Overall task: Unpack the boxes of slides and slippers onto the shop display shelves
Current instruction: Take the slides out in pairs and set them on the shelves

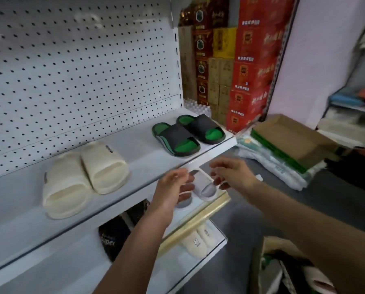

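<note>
A pale grey-white slide lies at the front of the middle shelf, behind its gold edge strip. My right hand pinches its toe end with curled fingers. My left hand hovers beside it with spread, relaxed fingers, over a second pale slide that is mostly hidden and blurred. On the top shelf stands a cream pair of slides, and further right a black-and-green pair.
The lowest shelf holds dark slippers and cream slippers. An open cardboard box with footwear sits at the bottom right. Another flat carton rests on white bags on the floor. Stacked red cartons rise behind.
</note>
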The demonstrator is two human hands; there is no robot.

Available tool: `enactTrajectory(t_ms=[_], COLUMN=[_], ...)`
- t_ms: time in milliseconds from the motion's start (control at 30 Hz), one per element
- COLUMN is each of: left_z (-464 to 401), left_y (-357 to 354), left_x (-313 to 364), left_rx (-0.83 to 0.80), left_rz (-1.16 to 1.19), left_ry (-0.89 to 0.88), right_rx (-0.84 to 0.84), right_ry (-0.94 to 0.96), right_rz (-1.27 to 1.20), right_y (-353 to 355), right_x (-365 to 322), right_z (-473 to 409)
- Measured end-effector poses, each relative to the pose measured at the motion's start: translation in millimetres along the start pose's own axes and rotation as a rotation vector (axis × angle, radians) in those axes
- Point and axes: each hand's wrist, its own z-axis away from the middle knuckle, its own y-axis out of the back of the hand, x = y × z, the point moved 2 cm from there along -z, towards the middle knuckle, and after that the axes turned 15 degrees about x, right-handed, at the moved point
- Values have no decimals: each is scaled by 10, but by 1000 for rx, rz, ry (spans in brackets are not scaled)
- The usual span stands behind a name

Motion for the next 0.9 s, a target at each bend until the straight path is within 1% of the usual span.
enactTrajectory(t_ms=[100,233,300,433,533,633,700,800,900], left_z=[21,26,87,253,296,209,68,-211,-415], left_y=[-578,-1374,-1757,-2500,-2942,-3316,-3537,-3849,-4168], left_x=[-154,-511,-756,-1409,-1845,-2240,-2563,-3141,-3795], left_rx=[-93,-161,-202,-312,-376,-421,-448,-488,-505], left_rz=[-55,-89,-104,-156,-229,-308,-370,-460,-524], left_ry=[32,117,169,340,437,503,531,567,635], right_rx=[32,95,159,323,456,573,643,762,843], right_ry=[-60,-148,-205,-366,-526,-715,-799,-906,-1060], right_rz=[8,56,68,31,-19,-106,-107,-136,-157], right_y=[562,1358,1766,2595,3078,3359,3442,3451,3339], right_x=[276,826,1150,1936,2576,3216,3689,4411,5122], right_z=[-167,-391,-455,-490,-448,-381,-350,-288,-241])
